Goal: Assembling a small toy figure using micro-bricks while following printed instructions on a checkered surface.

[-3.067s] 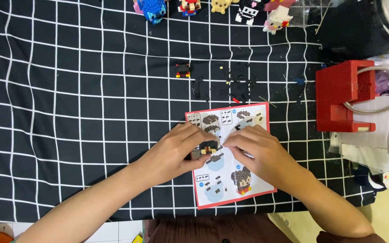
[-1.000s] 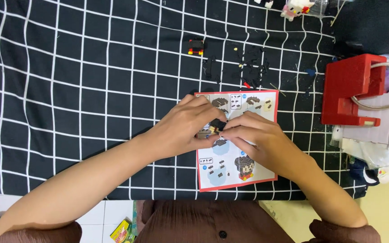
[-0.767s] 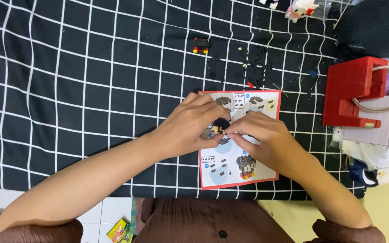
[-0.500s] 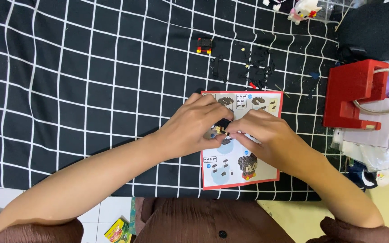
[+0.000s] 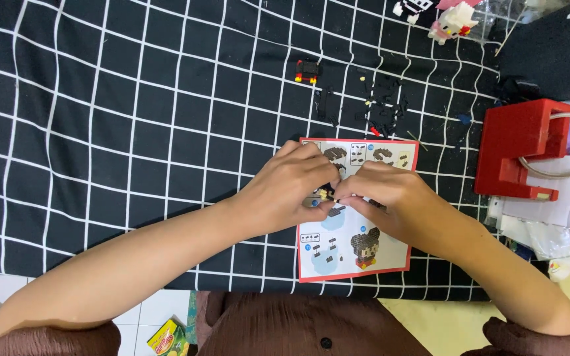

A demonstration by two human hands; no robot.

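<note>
Together both hands pinch a tiny brick piece over the instruction sheet.

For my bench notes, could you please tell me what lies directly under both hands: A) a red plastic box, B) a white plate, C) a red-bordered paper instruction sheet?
C: both the left hand and the right hand work over the red-bordered paper instruction sheet.

Bright even light, soft shadows.
</note>
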